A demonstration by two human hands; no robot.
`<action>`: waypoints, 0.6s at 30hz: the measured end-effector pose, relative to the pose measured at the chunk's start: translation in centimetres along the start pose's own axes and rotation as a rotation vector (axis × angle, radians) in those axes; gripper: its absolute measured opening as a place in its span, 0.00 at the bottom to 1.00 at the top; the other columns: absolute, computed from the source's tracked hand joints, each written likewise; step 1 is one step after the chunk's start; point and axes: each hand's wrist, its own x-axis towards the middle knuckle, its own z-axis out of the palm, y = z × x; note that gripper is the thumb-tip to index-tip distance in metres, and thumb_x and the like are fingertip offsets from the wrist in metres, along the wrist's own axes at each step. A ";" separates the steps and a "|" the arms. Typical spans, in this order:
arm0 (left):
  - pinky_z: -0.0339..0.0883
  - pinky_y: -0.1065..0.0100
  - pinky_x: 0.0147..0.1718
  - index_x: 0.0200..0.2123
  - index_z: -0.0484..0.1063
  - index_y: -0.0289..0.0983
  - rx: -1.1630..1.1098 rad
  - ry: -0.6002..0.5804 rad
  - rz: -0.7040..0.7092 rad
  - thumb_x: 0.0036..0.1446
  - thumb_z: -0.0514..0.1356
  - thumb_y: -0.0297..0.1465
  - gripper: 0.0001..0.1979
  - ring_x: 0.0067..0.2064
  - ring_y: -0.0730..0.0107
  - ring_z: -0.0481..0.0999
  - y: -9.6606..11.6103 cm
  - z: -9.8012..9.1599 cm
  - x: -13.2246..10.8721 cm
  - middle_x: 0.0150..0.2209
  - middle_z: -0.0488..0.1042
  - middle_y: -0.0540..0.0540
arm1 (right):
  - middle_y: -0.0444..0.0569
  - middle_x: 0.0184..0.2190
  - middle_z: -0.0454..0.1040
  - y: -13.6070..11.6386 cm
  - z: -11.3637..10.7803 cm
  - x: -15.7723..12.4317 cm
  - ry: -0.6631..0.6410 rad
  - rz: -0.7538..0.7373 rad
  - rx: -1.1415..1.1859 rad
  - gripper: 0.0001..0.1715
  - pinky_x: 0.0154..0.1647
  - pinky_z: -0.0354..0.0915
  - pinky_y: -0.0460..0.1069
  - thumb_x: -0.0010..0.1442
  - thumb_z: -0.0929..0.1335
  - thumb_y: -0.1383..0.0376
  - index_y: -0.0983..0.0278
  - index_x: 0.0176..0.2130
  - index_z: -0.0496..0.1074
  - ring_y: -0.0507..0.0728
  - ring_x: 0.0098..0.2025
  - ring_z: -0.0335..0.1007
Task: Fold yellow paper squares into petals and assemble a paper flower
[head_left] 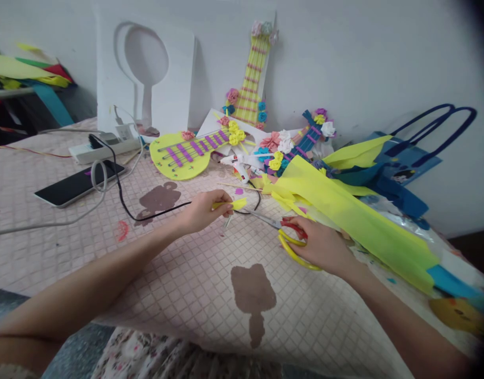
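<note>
Between the thumb and fingers of my left hand (206,210) is a small yellow paper strip (239,203), its free end pointing right. My right hand (324,245) grips a pair of scissors (294,246) by its red and yellow handles. The metal blades extend left and end close to the strip; whether they touch it I cannot tell. Behind my hands lies a white glue gun (238,164). A yellow paper guitar (182,155) with purple bars lies to its left. Some fingertips of both hands are hidden.
Long yellow crepe paper (352,216) covers the right side, before a blue bag (411,158). At left are a phone (79,184), a power strip (103,147) and loose cables. A white board (178,79) with a cut-out and a yellow guitar neck (253,79) lean against the wall.
</note>
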 end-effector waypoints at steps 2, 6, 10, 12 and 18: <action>0.68 0.72 0.33 0.33 0.69 0.33 -0.030 -0.006 -0.015 0.59 0.56 0.32 0.07 0.31 0.73 0.76 -0.1 0.1 0.0 0.30 0.77 0.46 | 0.48 0.29 0.77 1.2 1.4 -0.5 0.010 0.099 -0.018 0.22 0.28 0.62 0.49 0.56 0.64 0.49 0.61 0.43 0.71 0.58 0.30 0.73; 0.69 0.71 0.33 0.33 0.69 0.33 -0.054 -0.008 -0.041 0.58 0.56 0.31 0.07 0.31 0.73 0.76 -0.1 0.1 0.1 0.30 0.77 0.46 | 0.54 0.41 0.76 3.9 3.8 -1.4 0.010 0.112 -0.005 0.23 0.39 0.67 0.54 0.57 0.64 0.53 0.63 0.47 0.70 0.63 0.42 0.73; 0.69 0.70 0.33 0.33 0.69 0.33 -0.073 0.001 -0.033 0.58 0.56 0.31 0.07 0.31 0.73 0.76 -0.2 0.1 0.1 0.30 0.77 0.45 | 0.56 0.42 0.74 3.7 3.7 -1.4 0.024 0.021 0.007 0.19 0.48 0.64 0.59 0.56 0.66 0.58 0.64 0.45 0.71 0.66 0.48 0.69; 0.69 0.69 0.34 0.33 0.69 0.33 -0.093 0.006 -0.026 0.58 0.56 0.32 0.07 0.31 0.73 0.75 -0.4 0.1 0.2 0.30 0.77 0.44 | 0.57 0.41 0.74 1.8 3.1 -0.7 0.112 0.055 0.103 0.15 0.48 0.64 0.60 0.57 0.65 0.59 0.65 0.41 0.72 0.66 0.48 0.68; 0.70 0.69 0.34 0.34 0.69 0.32 -0.241 0.008 -0.036 0.58 0.57 0.33 0.08 0.31 0.72 0.76 -0.2 0.3 0.1 0.29 0.75 0.45 | 0.51 0.41 0.72 -6.9 4.2 3.2 -0.067 0.006 1.080 0.26 0.39 0.68 0.51 0.58 0.67 0.58 0.60 0.54 0.59 0.55 0.39 0.71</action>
